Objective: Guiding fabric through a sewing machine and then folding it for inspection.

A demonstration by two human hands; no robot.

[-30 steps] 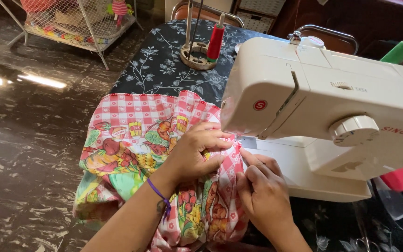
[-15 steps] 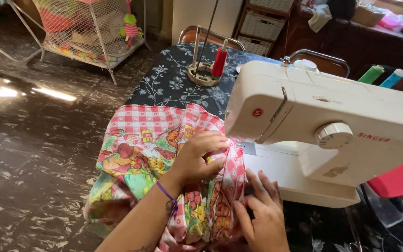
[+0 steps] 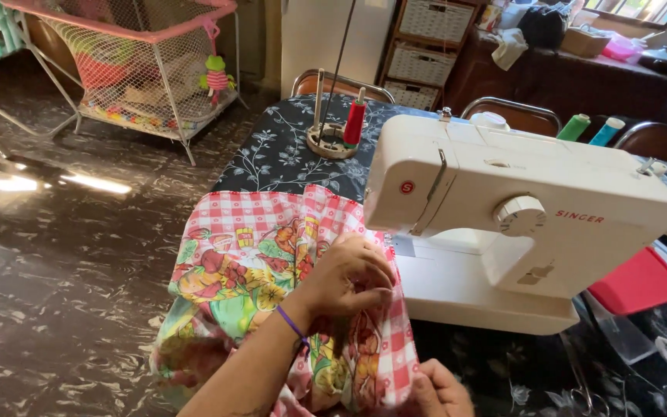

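Now the left hand (image 3: 347,282) is curled down on the red-checked floral fabric (image 3: 260,270), fingers pinching a fold of it just left of the white sewing machine (image 3: 519,220). Below and to its right, the right hand (image 3: 441,390) grips the fabric's lower edge. Beyond the left hand, a red thread spool (image 3: 355,122) stands upright.

Red-checked, flower-printed fabric (image 3: 248,270), bunched and rumpled, draped over table edge.

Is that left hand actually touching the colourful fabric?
Touching. The head view shows the left hand pressed flat on the checked fabric, fingers pinching a fold.
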